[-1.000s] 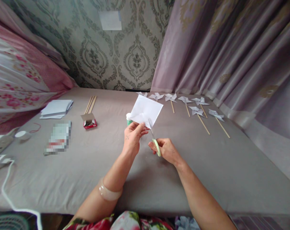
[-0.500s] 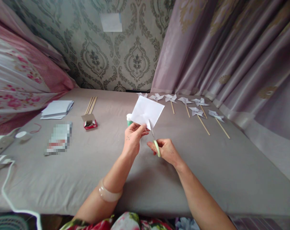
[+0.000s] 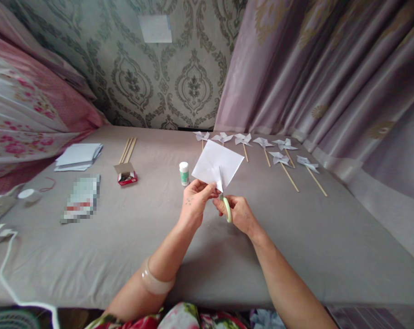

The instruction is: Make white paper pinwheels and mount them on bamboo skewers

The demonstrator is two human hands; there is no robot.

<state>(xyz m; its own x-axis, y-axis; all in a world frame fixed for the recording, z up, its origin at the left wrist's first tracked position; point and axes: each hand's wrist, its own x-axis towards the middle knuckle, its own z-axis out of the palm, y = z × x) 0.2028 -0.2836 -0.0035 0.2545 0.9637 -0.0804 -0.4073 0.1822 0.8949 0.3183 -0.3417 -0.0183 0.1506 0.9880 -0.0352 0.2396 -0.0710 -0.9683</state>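
A square sheet of white paper is pinched at its near corner by my left hand, thumb on top. My right hand is closed around scissors with pale green handles. The scissor blades reach into the paper from that near corner, pointing toward its middle. Just left of the paper stands a glue stick with a white cap and green label. Behind and right of the paper lie several white paper pinwheels on wooden sticks.
On the left are a stack of white paper, several wooden sticks, an open red box of small dark items, a blurred packet and a power strip with a white cable. A curtain hangs at right.
Both hands and the paper have shifted slightly right. The scissor blades now lie deeper in the paper, and the glue stick has come into full view.
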